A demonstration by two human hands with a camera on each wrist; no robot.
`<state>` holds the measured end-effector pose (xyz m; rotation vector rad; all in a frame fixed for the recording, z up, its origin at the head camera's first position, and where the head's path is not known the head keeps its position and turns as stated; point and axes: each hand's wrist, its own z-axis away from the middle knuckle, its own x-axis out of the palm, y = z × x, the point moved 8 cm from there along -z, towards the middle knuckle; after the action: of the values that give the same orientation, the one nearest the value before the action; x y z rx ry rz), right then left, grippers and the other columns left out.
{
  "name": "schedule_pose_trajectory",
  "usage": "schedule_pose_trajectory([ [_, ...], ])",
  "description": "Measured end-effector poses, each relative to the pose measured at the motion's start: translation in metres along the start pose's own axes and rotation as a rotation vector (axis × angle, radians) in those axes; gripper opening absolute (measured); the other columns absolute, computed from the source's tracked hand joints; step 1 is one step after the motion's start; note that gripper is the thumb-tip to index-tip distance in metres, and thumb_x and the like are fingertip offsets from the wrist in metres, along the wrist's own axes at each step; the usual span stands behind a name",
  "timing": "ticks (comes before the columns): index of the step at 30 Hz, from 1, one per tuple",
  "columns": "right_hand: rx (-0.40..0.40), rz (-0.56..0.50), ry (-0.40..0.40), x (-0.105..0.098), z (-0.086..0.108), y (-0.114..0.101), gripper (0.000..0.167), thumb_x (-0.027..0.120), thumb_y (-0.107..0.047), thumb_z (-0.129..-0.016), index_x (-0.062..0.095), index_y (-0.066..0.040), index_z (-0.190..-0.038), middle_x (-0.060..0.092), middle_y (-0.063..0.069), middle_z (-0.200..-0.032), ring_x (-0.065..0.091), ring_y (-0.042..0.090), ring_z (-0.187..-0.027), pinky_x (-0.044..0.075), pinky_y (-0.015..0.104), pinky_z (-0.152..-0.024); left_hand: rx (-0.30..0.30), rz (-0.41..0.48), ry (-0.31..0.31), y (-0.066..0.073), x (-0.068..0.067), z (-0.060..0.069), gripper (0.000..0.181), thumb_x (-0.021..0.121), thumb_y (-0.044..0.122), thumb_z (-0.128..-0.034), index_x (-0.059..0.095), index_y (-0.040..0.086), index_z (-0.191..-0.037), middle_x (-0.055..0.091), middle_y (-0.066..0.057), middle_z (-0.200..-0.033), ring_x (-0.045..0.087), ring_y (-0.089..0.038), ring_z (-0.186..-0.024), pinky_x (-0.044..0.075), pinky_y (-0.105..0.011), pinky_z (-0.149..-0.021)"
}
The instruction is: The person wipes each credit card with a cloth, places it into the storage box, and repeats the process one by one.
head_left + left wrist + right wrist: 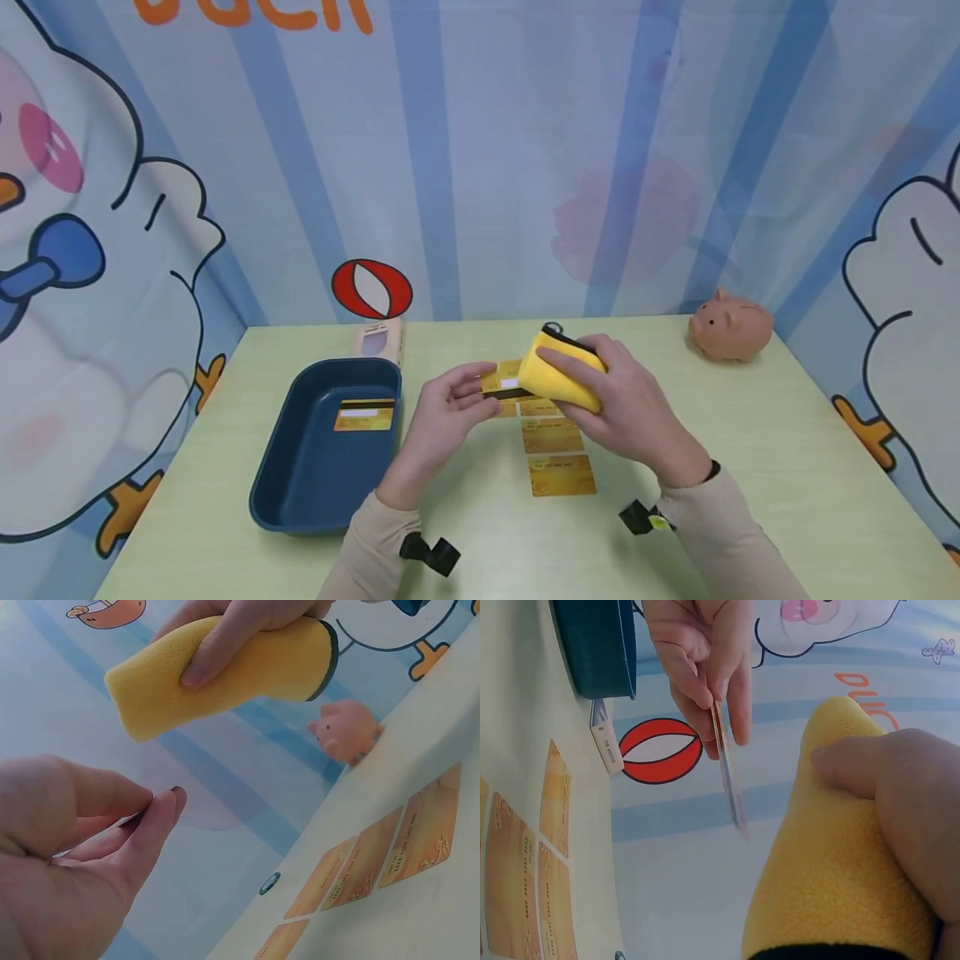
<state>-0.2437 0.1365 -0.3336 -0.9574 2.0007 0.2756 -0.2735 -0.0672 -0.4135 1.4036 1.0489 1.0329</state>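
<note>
The left hand (450, 410) pinches a gold card (501, 380) with a black stripe; in the right wrist view the card (725, 765) shows nearly edge-on between thumb and fingers. The right hand (626, 400) grips a yellow plush pouch (558, 375) with a dark edge, just right of the card. In the left wrist view the pouch (217, 675) is above the left hand (82, 840). Several gold cards (562, 475) lie on the table beneath the hands, partly hidden by them.
A dark blue tray (322, 492) at the left holds one gold card (364, 414). Behind it stands a small pale box (381, 340). A pink piggy bank (731, 327) sits at the back right of the pale table (810, 500). A printed curtain (487, 167) hangs behind.
</note>
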Motion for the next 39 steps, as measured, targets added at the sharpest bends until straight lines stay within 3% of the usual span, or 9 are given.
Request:
schedule_pose_trajectory([
  [5, -0.022, -0.027, -0.030, 0.005, -0.001, -0.010, 0.065, 0.082, -0.025, -0.090, 0.059, -0.030, -0.150, 0.057, 0.019, -0.130, 0.061, 0.027, -0.099, 0.059, 0.044, -0.073, 0.004, -0.008, -0.066, 0.003, 0.010, 0.002, 0.060, 0.069, -0.005, -0.0971, 0.050, 0.004, -0.154, 0.069, -0.025, -0.131, 0.073, -0.033, -0.116, 0.061, -0.037, -0.095],
  [16, -0.121, -0.065, -0.060, 0.020, 0.000, -0.032, 0.069, 0.085, -0.025, -0.088, 0.057, -0.029, -0.151, 0.059, 0.019, -0.130, 0.062, 0.030, -0.105, 0.059, 0.047, -0.078, 0.071, -0.047, -0.164, 0.010, 0.026, 0.007, 0.061, 0.067, -0.010, -0.0963, 0.049, 0.001, -0.154, 0.067, -0.024, -0.133, 0.072, -0.033, -0.118, 0.061, -0.037, -0.094],
  [23, -0.132, -0.087, -0.067, 0.025, 0.000, -0.037, 0.076, 0.089, -0.029, -0.085, 0.055, -0.029, -0.153, 0.058, 0.020, -0.133, 0.062, 0.032, -0.109, 0.059, 0.049, -0.084, 0.063, -0.017, -0.167, 0.015, 0.022, 0.010, 0.063, 0.067, -0.013, -0.0949, 0.049, 0.002, -0.153, 0.067, -0.023, -0.135, 0.072, -0.032, -0.115, 0.062, -0.037, -0.093],
  [31, -0.132, -0.042, -0.056, 0.028, 0.004, -0.039, 0.078, 0.088, -0.027, -0.085, 0.053, -0.031, -0.154, 0.058, 0.020, -0.132, 0.061, 0.031, -0.107, 0.060, 0.047, -0.080, 0.085, -0.003, -0.207, 0.021, 0.026, 0.014, 0.061, 0.066, -0.014, -0.0953, 0.051, 0.003, -0.152, 0.069, -0.022, -0.133, 0.073, -0.031, -0.114, 0.062, -0.039, -0.092],
  [39, -0.121, -0.016, -0.035, 0.024, 0.005, -0.033, 0.072, 0.085, -0.026, -0.087, 0.054, -0.030, -0.153, 0.058, 0.020, -0.133, 0.062, 0.033, -0.108, 0.059, 0.048, -0.078, 0.078, -0.019, -0.156, 0.035, 0.022, 0.016, 0.059, 0.066, -0.009, -0.0969, 0.051, 0.004, -0.152, 0.068, -0.024, -0.129, 0.073, -0.028, -0.106, 0.063, -0.039, -0.091],
])
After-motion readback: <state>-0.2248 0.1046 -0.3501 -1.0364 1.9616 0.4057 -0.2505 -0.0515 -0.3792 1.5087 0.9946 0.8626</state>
